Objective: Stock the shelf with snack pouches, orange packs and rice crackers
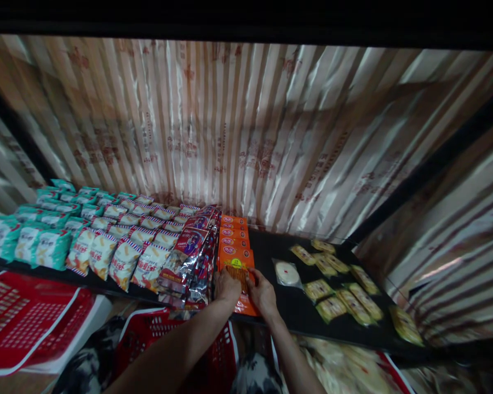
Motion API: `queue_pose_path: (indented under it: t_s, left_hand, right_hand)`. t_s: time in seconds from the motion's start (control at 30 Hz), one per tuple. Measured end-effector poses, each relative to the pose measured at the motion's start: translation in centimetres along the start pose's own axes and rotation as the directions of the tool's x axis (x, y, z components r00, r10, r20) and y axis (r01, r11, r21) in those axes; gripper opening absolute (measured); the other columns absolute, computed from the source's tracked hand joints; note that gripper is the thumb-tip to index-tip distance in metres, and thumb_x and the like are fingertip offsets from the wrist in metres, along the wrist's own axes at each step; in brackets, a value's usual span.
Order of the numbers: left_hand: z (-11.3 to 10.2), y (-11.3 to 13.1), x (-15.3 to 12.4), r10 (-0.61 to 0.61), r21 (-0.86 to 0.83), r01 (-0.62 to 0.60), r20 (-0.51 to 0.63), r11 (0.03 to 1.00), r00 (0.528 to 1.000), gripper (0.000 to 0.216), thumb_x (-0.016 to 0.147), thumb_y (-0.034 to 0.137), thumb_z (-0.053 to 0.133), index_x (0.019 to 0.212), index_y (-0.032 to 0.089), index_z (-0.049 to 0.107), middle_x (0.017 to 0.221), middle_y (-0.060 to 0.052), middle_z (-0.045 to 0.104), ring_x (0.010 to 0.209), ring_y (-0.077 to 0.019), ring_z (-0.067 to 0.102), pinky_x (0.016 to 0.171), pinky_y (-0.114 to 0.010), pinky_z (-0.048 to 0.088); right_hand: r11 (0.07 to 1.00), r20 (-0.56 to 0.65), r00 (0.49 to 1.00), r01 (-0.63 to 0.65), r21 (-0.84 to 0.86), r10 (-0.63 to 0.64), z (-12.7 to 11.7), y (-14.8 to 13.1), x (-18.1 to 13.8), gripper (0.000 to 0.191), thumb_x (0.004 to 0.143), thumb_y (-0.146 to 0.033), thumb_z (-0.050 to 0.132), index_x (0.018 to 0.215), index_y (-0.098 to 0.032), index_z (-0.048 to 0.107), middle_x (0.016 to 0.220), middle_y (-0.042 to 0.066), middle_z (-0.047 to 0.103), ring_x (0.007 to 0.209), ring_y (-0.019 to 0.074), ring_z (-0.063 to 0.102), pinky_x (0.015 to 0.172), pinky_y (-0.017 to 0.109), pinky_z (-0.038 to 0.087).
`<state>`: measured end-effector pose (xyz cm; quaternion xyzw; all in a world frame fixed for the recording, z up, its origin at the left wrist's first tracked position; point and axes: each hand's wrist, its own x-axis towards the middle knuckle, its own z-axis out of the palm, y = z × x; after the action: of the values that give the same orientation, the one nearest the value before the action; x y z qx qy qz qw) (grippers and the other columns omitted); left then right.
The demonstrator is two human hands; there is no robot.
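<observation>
Item: flat orange plastic packet (237,266), foremost of a row of like orange packets (233,230) on the black shelf board (290,314); its lower edge overhangs the front lip.
Left hand (227,287): closed on the packet's lower left.
Right hand (263,294): closed on its lower right; whether either hand takes in one packet or several is unclear.
Adjacent, left: silver-and-red foil bags (191,257), blue-striped white snack bags (123,257), teal bags (33,241).
Right: clear sachet with a white disc (286,272), flat yellow packets (345,290).
Below: red plastic baskets (20,317).
</observation>
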<state>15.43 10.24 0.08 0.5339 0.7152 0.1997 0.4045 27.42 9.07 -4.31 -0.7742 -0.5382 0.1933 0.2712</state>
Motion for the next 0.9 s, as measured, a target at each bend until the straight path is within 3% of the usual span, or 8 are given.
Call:
queue_pose_path:
  t_s: [0.13,0.23,0.37,0.6,0.9]
  left_hand:
    - [-0.1,0.2,-0.2,0.005,0.078,-0.005,0.002,0.997,1.0,0.049,0.077,0.016,0.049,0.125,0.006,0.051,0.133,-0.02,0.047,0.123,-0.0301,0.045,0.102,-0.036,0.035]
    - [0.2,0.3,-0.6,0.02,0.126,-0.02,0.0,0.992,1.0,0.058,0.076,0.018,0.051,0.132,0.004,0.043,0.144,-0.021,0.032,0.132,-0.0309,0.033,0.108,-0.037,0.027]
    - [0.8,0.3,-1.0,0.051,0.238,-0.052,0.01,0.97,0.999,0.065,0.078,0.023,0.051,0.138,0.007,0.034,0.151,-0.017,0.019,0.139,-0.0292,0.018,0.111,-0.039,0.021]
    - [2.2,-1.2,-0.3,0.246,0.346,-0.264,0.097,0.9,0.964,0.062,0.079,0.024,0.044,0.139,0.011,0.034,0.151,-0.01,0.022,0.141,-0.0261,0.007,0.114,-0.043,0.014]
    - [2.1,-1.2,-0.5,0.223,0.38,-0.241,0.093,0.893,0.97,0.055,0.086,0.032,0.037,0.137,0.012,0.037,0.15,-0.008,0.025,0.14,-0.0256,0.012,0.114,-0.041,0.015]
  right_hand:
    - [0.998,-0.051,0.997,0.058,-0.034,-0.06,0.4,0.3,0.4,0.036,0.08,-0.023,0.047,0.112,-0.016,0.064,0.106,0.01,0.067,0.097,0.0201,0.064,0.086,0.028,0.046]
    - [0.995,-0.078,0.992,0.101,-0.021,-0.102,0.6,0.5,0.5,0.034,0.08,-0.022,0.047,0.107,-0.016,0.067,0.102,0.01,0.067,0.095,0.0196,0.064,0.086,0.028,0.046]
    - [0.992,-0.089,0.989,0.124,0.013,-0.122,0.8,0.8,0.5,0.033,0.081,-0.023,0.047,0.105,-0.016,0.068,0.099,0.01,0.066,0.091,0.0188,0.064,0.086,0.028,0.047]
    - [0.993,-0.115,0.987,0.114,-0.02,-0.116,1.1,1.1,0.4,0.035,0.082,-0.026,0.044,0.107,-0.016,0.068,0.11,0.012,0.059,0.095,0.0184,0.062,0.086,0.026,0.047]
    - [0.969,-0.155,0.967,0.173,-0.176,-0.201,1.5,1.5,-0.1,0.037,0.085,-0.031,0.043,0.108,-0.018,0.068,0.126,0.012,0.055,0.111,0.0242,0.052,0.096,0.037,0.041]
